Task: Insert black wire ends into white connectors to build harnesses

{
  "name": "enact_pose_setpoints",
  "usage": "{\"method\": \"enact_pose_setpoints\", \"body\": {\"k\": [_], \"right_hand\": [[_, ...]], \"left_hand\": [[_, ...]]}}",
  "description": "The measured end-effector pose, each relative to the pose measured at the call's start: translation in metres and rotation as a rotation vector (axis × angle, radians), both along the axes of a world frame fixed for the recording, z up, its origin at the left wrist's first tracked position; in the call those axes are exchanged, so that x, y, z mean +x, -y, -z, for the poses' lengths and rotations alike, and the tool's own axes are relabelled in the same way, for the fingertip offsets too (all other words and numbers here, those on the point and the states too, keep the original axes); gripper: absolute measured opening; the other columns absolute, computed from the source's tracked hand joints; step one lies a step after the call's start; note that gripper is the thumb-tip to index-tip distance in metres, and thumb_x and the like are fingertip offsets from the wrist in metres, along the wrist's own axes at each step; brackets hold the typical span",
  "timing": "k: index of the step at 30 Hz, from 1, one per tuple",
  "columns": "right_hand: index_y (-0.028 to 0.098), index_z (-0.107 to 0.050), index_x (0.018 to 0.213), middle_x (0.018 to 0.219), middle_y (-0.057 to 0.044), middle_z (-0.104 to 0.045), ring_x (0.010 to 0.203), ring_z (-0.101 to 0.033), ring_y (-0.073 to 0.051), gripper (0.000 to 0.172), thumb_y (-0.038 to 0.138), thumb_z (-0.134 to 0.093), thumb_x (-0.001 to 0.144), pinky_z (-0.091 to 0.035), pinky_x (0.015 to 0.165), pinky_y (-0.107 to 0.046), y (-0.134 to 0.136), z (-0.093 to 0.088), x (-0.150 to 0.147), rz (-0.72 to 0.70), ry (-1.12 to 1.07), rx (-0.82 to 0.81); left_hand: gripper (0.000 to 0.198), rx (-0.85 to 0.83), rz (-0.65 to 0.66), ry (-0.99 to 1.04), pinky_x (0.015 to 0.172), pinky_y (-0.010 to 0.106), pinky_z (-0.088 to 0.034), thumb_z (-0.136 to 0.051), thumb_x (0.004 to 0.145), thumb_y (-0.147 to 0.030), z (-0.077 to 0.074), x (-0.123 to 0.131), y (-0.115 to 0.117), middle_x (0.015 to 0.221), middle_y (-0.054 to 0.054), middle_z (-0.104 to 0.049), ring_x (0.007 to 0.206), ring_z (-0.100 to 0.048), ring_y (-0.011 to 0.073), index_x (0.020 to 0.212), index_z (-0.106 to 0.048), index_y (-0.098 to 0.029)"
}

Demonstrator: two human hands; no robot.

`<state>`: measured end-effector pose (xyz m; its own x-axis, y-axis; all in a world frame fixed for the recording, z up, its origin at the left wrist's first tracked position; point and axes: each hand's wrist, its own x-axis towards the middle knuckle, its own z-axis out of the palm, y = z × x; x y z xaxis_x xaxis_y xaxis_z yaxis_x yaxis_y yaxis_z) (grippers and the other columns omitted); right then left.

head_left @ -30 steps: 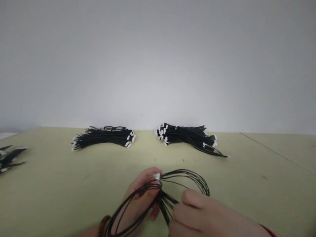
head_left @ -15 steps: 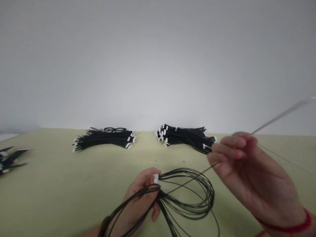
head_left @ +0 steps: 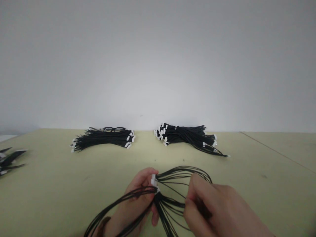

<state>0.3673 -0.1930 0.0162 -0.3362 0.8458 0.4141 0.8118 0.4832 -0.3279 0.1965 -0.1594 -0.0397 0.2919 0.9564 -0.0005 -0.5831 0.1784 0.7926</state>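
Fingers: left fingers (head_left: 148, 175) are being curled closely round a wire bunch (head_left: 170, 202), just behind its white connectors (head_left: 153, 180); right fingers (head_left: 195, 187) are being pinched together on the strands, with their tips partly hidden behind the hand.

Left hand: the connector end is being held against the palm side of the left hand (head_left: 130, 214), while loose strands are being carried across it toward the lower left.

Right hand: the right hand (head_left: 222, 210) is being kept to the right of the connectors, with the looped strands being gathered in its grip.

Wire bunch: it is being held off the bench (head_left: 49, 187), toward the near side and around the middle. Its strands are being fanned rightward from the connectors, and its tails are being trailed out of view at the bottom. The connectors are touching the left hand and lie well left of the right.

Bench: two piles of wire, a left pile (head_left: 103, 141) and a right pile (head_left: 187, 138), are being rested along the far edge. Glasses (head_left: 113, 129) are being propped behind the left pile.

Change: the right hand, raised far right earlier, is being brought back down into the strands.
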Motion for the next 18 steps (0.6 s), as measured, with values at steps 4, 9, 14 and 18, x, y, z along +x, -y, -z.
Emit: {"method": "enact_pose_setpoints", "body": {"k": [4,9,14,18], "right_hand": [[0.024,-0.039,0.063,0.044,0.007,-0.048,0.028,-0.039,-0.009,0.015,0.012,-0.036,0.072,-0.023,0.029,-0.021,-0.0005,0.0008,0.0009,-0.006,0.089,0.175],[0.024,-0.04,0.062,0.044,0.006,-0.051,0.028,-0.041,-0.009,0.015,0.012,-0.035,0.071,-0.025,0.028,-0.02,-0.0003,0.0019,-0.0022,0.011,0.107,0.244],[0.024,-0.04,0.062,0.043,0.006,-0.05,0.028,-0.042,-0.009,0.015,0.013,-0.036,0.071,-0.026,0.029,-0.02,-0.001,0.0025,-0.0027,0.014,0.137,0.272],[0.024,-0.04,0.062,0.044,0.006,-0.051,0.028,-0.043,-0.009,0.014,0.013,-0.038,0.071,-0.026,0.029,-0.021,-0.0007,0.0018,-0.001,0.016,0.14,0.271]], "left_hand": [[0.033,-0.05,-0.008,0.012,0.036,0.011,-0.039,-0.087,0.054,-0.031,-0.0027,0.0006,0.0002,0.058,-0.005,-0.061,0.035,-0.051,0.0039,0.083,-0.07,-0.027],[0.033,-0.032,0.014,0.026,0.035,0.01,-0.04,-0.087,0.054,-0.029,-0.0005,-0.0003,-0.0023,0.056,-0.005,-0.062,0.034,-0.051,0.0042,0.082,-0.071,-0.027],[0.032,-0.021,0.022,0.038,0.032,0.01,-0.04,-0.087,0.055,-0.028,0.0016,0.0011,-0.0024,0.058,-0.004,-0.063,0.033,-0.051,0.0043,0.083,-0.071,-0.025],[0.029,-0.002,0.014,0.048,0.033,0.01,-0.04,-0.085,0.058,-0.027,0.0039,0.0015,-0.0027,0.059,-0.004,-0.061,0.035,-0.049,0.0038,0.083,-0.071,-0.026]]}}
